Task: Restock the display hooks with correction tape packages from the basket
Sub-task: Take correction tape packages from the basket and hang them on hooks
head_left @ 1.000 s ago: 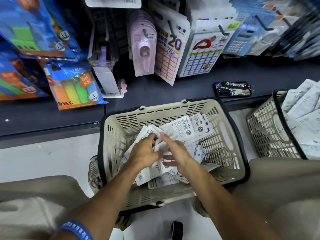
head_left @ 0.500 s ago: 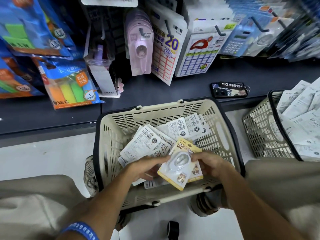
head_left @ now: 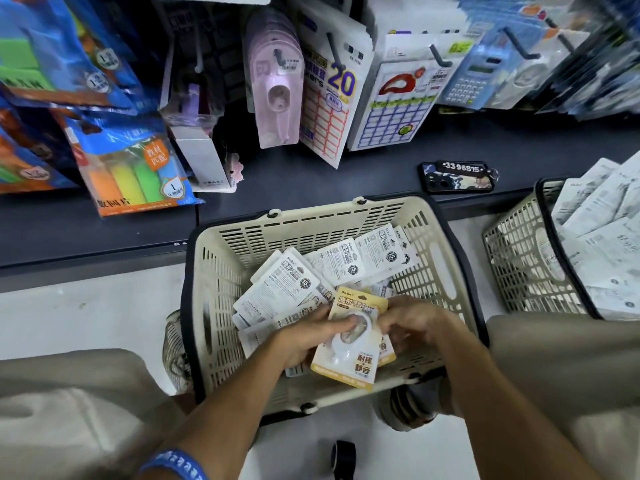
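Early stage, by my read. Both hands were down in the basket [head_left: 221,271] at 6 o'clock of view, nothing on its way to the hooks [head_left: 439,57] yet.

L hand [head_left: 304,336] had fingers curled onto the left edge of a yellow pack [head_left: 360,367], thumb over the clear blister. R hand [head_left: 420,323] gripped the same stack from the right side; looked like at least 2 yellow packs together, 1 behind the other, but I couldn't count for sure. The stack was held just above the pile, toward the basket's near rim.

Still left: a loose heap of white packs [head_left: 280,289] lay in the basket, from center out to 1 o'clock, most of them back-side up. A 2nd basket [head_left: 519,258] at 3 o'clock was piled w/ more white packs. So plenty of stock remained.

Hooks sat at 12 to 1 o'clock above the shelf [head_left: 346,178], already hung w/ a pink dispenser pack [head_left: 277,95], label sheets [head_left: 332,109] and calculators [head_left: 474,77]. I couldn't tell which hook was meant for correction tape, or how full it was. A phone [head_left: 457,176] lay on the shelf at 1 o'clock.

My judgement: picking and sorting was underway, hanging not begun for this handful, bulk of the job ahead.
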### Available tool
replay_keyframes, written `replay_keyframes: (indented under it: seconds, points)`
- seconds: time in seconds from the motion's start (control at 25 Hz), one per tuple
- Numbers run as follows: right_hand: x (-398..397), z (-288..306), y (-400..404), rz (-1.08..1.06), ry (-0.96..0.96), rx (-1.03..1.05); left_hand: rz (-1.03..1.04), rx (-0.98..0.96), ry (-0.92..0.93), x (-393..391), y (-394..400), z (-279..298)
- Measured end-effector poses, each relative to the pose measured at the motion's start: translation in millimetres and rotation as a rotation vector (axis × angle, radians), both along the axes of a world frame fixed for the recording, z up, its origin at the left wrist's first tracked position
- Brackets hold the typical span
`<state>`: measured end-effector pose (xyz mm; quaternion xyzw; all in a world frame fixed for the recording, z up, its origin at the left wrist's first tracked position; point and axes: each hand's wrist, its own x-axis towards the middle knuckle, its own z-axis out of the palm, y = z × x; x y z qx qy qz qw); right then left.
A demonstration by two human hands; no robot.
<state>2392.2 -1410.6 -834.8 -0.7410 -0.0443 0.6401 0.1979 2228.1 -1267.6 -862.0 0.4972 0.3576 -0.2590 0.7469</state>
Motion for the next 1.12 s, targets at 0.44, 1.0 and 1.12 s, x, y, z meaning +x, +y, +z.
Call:
replay_keyframes:
  seconds: [0.44, 1.0, 1.12]
  points:
    - [-23.5, 5.7, 38.9, -0.128, 0.006, 0.277, 0.452, 0.295, -0.066, 19.8, 28.0, 36.1]
    - [-64.2, -10.9, 84.5, -0.439, 0.084, 0.351, 0.030, 0.630, -0.007, -30.6, 70.8, 20.5]
    - [-46.2, 3.6, 91.6, -0.477, 0.209, 0.346, 0.352, -0.009, -0.055, -28.8, 72.1, 27.5]
